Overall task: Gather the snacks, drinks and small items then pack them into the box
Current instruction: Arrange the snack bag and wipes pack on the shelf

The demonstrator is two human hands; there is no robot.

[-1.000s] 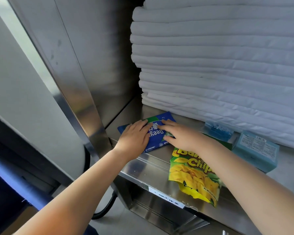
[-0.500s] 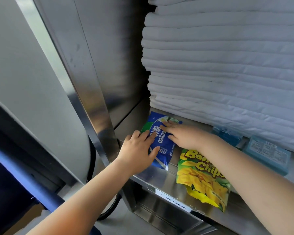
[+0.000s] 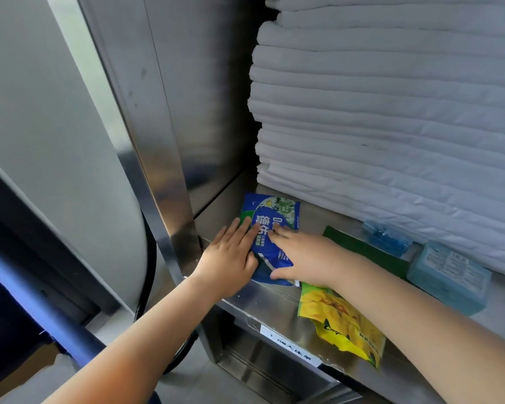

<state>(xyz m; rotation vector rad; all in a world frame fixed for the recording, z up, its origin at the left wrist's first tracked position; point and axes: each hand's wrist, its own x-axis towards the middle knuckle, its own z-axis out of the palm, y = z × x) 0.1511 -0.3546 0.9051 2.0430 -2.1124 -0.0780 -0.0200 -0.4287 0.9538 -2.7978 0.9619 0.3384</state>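
Two hands are being laid on the blue packet (image 3: 270, 217) in the head view, at the 9 o'clock end of the steel shelf (image 3: 263, 301). Within the last second the packet is being swung from crosswise to lengthwise, its top now being pointed toward 12 o'clock, at the stacked white linen (image 3: 391, 112). The left hand (image 3: 231, 258) is being held with straight, close fingers on the packet's 9 o'clock edge. The right hand (image 3: 301, 255) is being spread flat across its middle, thumb at the near edge. No pinch is being shown, so lifting is judged still to come. The flat, glossy, slightly crumpled packet is being kept just beside the yellow chips bag (image 3: 341, 319) at 5 o'clock.
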